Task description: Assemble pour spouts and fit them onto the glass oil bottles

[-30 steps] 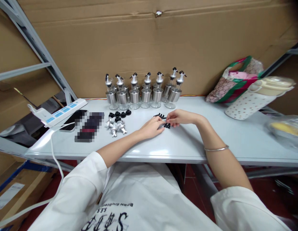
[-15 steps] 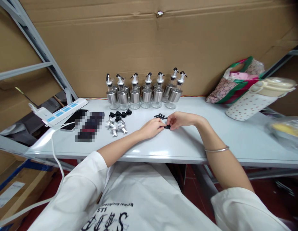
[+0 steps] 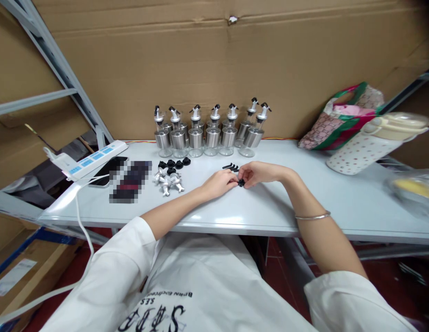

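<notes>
My left hand [image 3: 221,183] and my right hand [image 3: 252,174] meet over the table, fingers curled around a small cluster of black parts [image 3: 241,183]. Whether either hand grips one of these parts is too small to tell. Just behind the fingers lie several thin black pieces [image 3: 231,167]. To the left, several black stoppers [image 3: 179,164] sit beside a pile of silver pourer tops [image 3: 169,182]. Several glass bottles with metal bands [image 3: 212,137] stand upright in rows at the back, with pourers fitted.
A white power strip [image 3: 93,159] and a dark phone [image 3: 110,169] lie at the left on the table [image 3: 270,212]. At the right are a patterned bag [image 3: 325,122], a dotted white flask [image 3: 353,150] and a plastic-wrapped bowl [image 3: 415,191]. Cardboard [image 3: 187,55] stands behind.
The view has shifted slightly. My fingers have moved a little over the black cluster, and the dark piece that reached back from my right fingertips no longer shows.
</notes>
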The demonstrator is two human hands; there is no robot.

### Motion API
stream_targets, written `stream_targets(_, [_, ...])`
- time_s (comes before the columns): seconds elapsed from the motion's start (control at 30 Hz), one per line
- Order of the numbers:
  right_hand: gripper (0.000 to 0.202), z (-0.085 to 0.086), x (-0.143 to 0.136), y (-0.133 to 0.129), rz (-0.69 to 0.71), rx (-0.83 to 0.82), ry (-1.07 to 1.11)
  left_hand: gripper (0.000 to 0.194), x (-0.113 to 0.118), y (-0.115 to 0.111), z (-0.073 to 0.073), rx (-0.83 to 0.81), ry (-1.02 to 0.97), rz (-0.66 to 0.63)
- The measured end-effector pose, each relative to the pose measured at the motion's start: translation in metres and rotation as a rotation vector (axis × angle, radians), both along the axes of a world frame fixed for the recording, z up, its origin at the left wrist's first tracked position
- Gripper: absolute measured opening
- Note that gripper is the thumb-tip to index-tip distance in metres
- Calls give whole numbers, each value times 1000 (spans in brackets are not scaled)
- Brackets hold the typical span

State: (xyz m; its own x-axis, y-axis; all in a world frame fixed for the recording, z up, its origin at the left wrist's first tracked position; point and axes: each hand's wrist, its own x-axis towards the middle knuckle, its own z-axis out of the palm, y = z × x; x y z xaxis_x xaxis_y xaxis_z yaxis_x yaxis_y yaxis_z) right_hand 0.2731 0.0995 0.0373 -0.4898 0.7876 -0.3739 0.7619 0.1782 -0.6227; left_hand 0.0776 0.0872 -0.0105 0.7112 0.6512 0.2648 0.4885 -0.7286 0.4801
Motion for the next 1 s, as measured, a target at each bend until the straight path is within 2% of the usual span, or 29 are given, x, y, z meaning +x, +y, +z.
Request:
stream_targets(0.13, [46, 7, 5, -2, 23, 11, 3, 21, -9, 2, 9, 28, 73, -21])
stream_targets(0.3, [46, 22, 15, -8, -64, 86, 144, 23, -45, 21, 39, 121, 305, -26])
stream_targets(0.4, [45, 25, 16, -9, -126, 117, 225, 21, -80, 38, 60, 121, 293, 174])
stream_targets(0.5, [46, 24, 13, -10, -160, 120, 267, 18, -119, 51, 73, 80, 265, 354])
stream_targets(0.6, [47, 24, 9, -10, -183, 132, 273, 14, -151, 56, 77, -74, 284, 515])
stream_targets(0.7, [47, 24, 7, -10, -184, 150, 262, 11, -169, 57, 76, -231, 334, 536])
stream_targets(1.0, [46, 20, 6, -9, -184, 201, 252, 30, -170, 52, 79, -367, 485, 506])
